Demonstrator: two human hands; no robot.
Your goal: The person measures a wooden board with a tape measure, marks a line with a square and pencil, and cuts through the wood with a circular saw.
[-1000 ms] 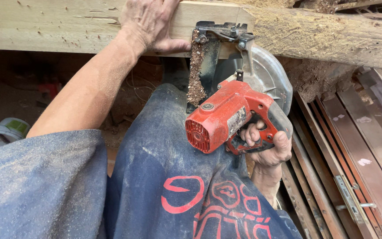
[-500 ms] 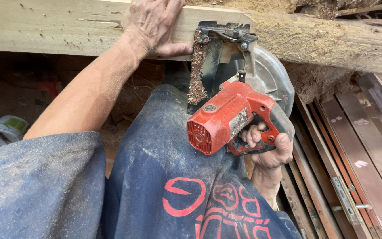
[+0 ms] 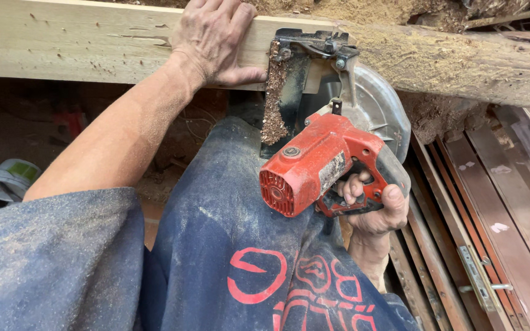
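Gripping our red circular saw (image 3: 314,168) with right hand (image 3: 372,205) fingers closed round its handle at four o'clock, our left hand (image 3: 216,40) pressed flat, fingers spread, on the wooden beam (image 3: 81,46) at twelve o'clock, saw's base plate (image 3: 289,73) against the beam, sawdust-coated.

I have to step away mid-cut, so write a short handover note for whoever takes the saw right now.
Left hand: pressed flat on the wooden beam, holding it steady just left of the saw.
Right hand: closed around the handle of the red circular saw.
Saw: base plate against the beam's near face, blade guard to the right, sawdust caked on plate and beam.
Done: saw is set against the beam; how deep the cut goes is hidden.
Left: finishing the cut, judging by the saw on the wood.
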